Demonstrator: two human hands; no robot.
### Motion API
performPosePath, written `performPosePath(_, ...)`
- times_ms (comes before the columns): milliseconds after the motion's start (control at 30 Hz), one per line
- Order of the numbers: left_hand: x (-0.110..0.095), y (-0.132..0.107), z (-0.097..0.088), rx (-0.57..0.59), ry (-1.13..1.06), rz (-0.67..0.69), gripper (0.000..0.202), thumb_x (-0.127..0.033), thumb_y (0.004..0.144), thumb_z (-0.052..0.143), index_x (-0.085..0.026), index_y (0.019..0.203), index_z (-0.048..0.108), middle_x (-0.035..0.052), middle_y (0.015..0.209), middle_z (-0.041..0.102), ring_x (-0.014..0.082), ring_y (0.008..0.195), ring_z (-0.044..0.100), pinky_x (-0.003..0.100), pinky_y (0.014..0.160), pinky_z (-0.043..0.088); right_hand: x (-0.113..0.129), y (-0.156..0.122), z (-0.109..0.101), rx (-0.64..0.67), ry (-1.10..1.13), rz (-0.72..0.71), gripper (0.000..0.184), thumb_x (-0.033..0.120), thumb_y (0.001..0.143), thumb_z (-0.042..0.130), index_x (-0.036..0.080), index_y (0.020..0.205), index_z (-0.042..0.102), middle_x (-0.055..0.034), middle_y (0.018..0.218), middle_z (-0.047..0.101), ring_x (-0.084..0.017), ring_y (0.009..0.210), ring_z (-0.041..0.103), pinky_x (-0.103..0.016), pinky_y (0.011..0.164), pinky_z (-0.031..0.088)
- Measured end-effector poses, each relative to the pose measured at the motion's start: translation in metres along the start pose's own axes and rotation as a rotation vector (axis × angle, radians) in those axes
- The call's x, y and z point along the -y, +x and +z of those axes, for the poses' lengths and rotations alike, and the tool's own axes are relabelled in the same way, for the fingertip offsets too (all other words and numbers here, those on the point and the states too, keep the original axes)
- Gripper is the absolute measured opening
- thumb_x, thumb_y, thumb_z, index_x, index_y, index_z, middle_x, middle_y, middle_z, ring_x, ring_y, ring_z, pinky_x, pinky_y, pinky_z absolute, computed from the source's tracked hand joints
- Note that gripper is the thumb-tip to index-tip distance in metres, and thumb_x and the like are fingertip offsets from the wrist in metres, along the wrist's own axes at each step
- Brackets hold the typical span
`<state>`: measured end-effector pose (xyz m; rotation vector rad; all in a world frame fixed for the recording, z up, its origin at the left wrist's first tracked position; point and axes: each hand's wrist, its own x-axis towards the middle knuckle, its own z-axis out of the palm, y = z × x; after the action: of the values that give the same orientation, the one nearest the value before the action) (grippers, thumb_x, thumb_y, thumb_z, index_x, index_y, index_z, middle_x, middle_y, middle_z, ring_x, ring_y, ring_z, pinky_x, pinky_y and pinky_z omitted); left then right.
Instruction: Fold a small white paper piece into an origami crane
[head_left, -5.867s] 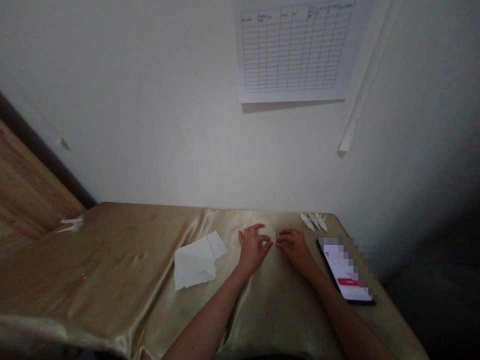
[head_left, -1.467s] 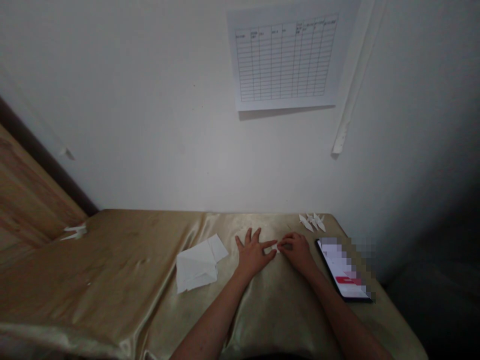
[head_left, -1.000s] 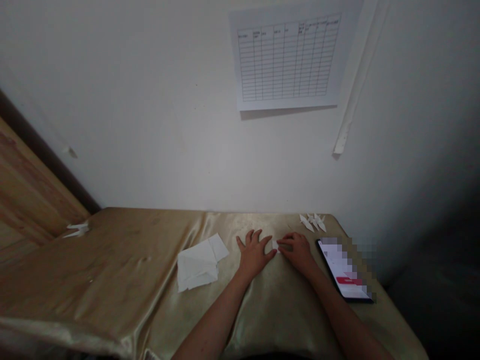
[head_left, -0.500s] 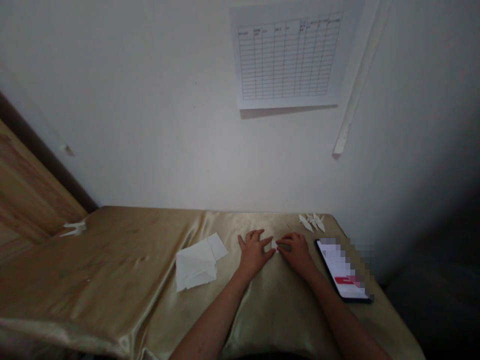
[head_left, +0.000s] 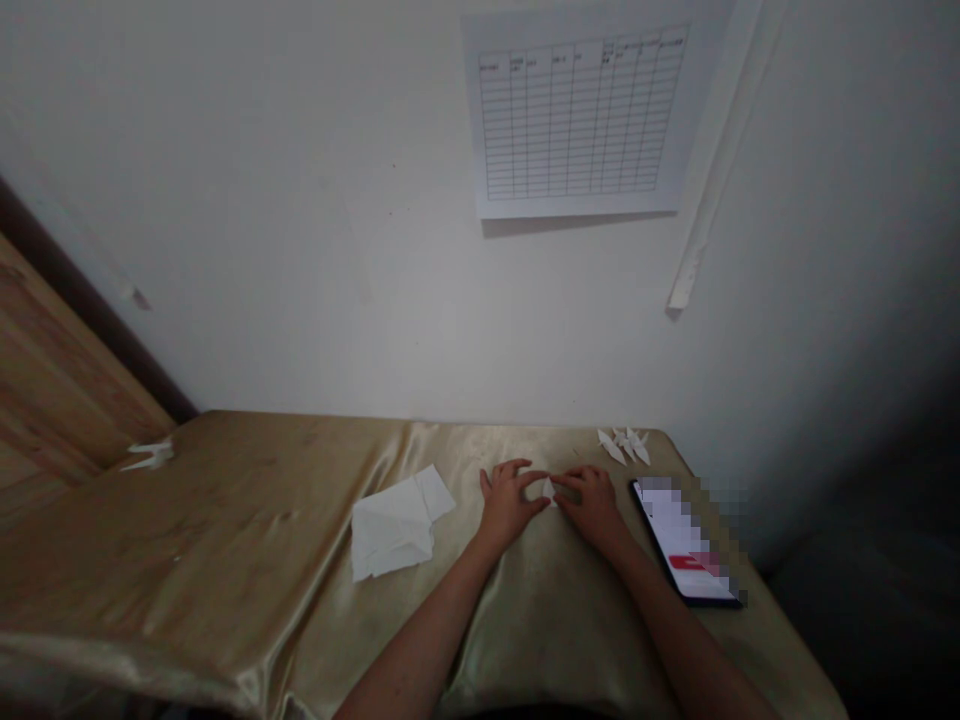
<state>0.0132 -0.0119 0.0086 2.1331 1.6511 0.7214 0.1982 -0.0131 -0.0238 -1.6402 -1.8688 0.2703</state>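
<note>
A small folded piece of white paper [head_left: 550, 491], pointed at its top, sits between my two hands over the cloth. My left hand [head_left: 511, 500] has its thumb and index finger at the paper's left edge, the other fingers spread. From the other side, my right hand [head_left: 589, 497] pinches the paper's right edge and tip with thumb and fingers. Parts of the paper are covered by fingertips. To the left of my left hand lie several white paper sheets [head_left: 391, 530]. Several small folded white paper figures [head_left: 625, 445] rest beyond my right hand.
A shiny gold cloth [head_left: 225, 540] with creases covers the table. Right of my right arm lies a phone [head_left: 686, 545] with a lit screen. At the far left is a white paper scrap [head_left: 150, 456] near wooden boards [head_left: 60, 380]. A printed grid sheet [head_left: 574, 120] hangs on the wall.
My left index finger has shifted up towards the paper's tip, and my hands are slightly closer together. More of the small folded paper shows between them.
</note>
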Motion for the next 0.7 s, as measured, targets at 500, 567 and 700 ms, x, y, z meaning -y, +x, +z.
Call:
performPosePath(500, 0.0025, 0.0023, 0.0034, -0.002, -0.013, 0.007, 0.033, -0.036, 0.079, 0.083, -0.043, 0.110, 0.074, -0.0020, 0.139, 0.061, 0.0276, 0.135, 0.047, 0.067, 0.122, 0.009, -0.0035, 0.0020, 0.0020, -0.046, 0.088, -0.080, 0.012, 0.023, 0.081, 0.069, 0.026, 0.087, 0.079, -0.0058, 0.103, 0.074, -0.027, 0.113, 0.056, -0.042, 0.104, 0.040)
performPosePath(567, 0.0021, 0.0025, 0.0031, 0.005, -0.006, 0.012, 0.018, -0.036, 0.080, 0.082, -0.039, 0.097, 0.078, -0.0024, 0.139, 0.061, 0.0279, 0.136, 0.047, 0.068, 0.121, 0.009, -0.0033, 0.0019, 0.0012, -0.043, 0.090, -0.084, 0.011, 0.022, 0.082, 0.068, 0.025, 0.085, 0.078, -0.0054, 0.101, 0.074, -0.026, 0.112, 0.056, -0.042, 0.103, 0.040)
performPosePath(700, 0.0022, 0.0022, 0.0034, 0.006, -0.011, 0.023, 0.003, -0.035, 0.082, 0.081, -0.034, 0.084, 0.079, -0.0022, 0.138, 0.062, 0.0273, 0.135, 0.047, 0.068, 0.121, 0.009, -0.0044, 0.0021, 0.0008, -0.019, 0.096, -0.121, 0.009, 0.021, 0.082, 0.067, 0.024, 0.084, 0.076, -0.0046, 0.099, 0.075, -0.024, 0.107, 0.059, -0.041, 0.103, 0.039)
